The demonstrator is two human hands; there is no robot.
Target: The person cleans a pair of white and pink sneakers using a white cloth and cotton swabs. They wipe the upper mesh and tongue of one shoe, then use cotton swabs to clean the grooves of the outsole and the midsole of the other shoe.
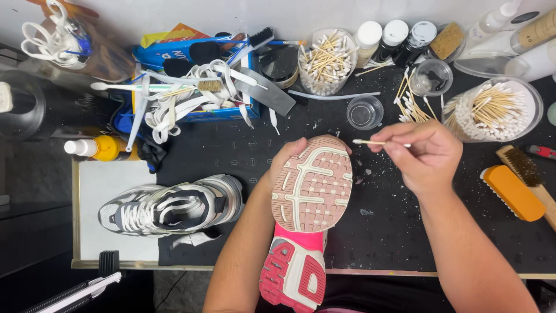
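A sneaker (307, 208) is held sole-up over the table's front edge, its sole pale pink at the toe and bright pink at the heel. My left hand (282, 163) grips it along its left side near the toe, fingers wrapped under. My right hand (423, 153) pinches a wooden cotton swab (370, 142), whose white tip sits just right of the sneaker's toe, a little apart from it. A second sneaker (171, 207), grey and white with white laces, lies on its side to the left.
On the black mat (382, 232) stand tubs of cotton swabs (327, 61) (492, 110), a small clear cup (365, 112), bottles (394, 36), an orange brush (512, 191), a wooden brush (530, 174), a blue box of laces and brushes (191, 87), and a yellow bottle (101, 148).
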